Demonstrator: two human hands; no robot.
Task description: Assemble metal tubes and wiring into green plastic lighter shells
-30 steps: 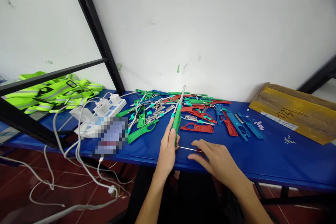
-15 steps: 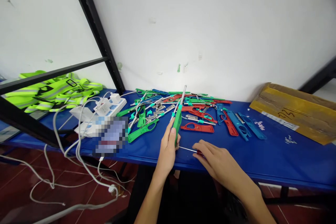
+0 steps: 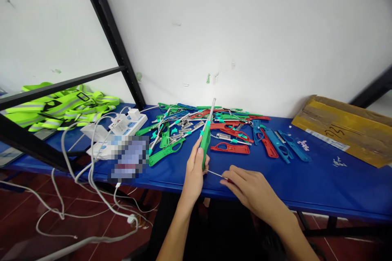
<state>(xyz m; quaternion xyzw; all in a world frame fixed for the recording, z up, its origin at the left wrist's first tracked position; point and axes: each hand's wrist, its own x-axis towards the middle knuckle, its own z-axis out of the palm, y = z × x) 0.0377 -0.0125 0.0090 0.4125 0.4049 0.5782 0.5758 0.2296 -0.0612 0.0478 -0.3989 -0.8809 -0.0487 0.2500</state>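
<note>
My left hand [image 3: 193,175] is closed round a green plastic handle with a long metal tube [image 3: 206,136], held upright over the front of the blue table [image 3: 321,179]. My right hand [image 3: 249,189] pinches a thin screwdriver [image 3: 216,173] whose tip meets the lower end of the green handle. Behind them lies a heap of several green, red and blue handle shells and metal tubes [image 3: 220,130].
A white power strip [image 3: 128,124] with white cables [image 3: 76,171] sits left, beside a blurred patch. Neon yellow vests [image 3: 61,106] lie far left behind a black metal frame [image 3: 113,36]. A flattened cardboard box [image 3: 346,130] rests at the right against the white wall.
My right hand has closed on the screwdriver and lifted it slightly off the table toward the green handle. My left hand raised the handle a little.
</note>
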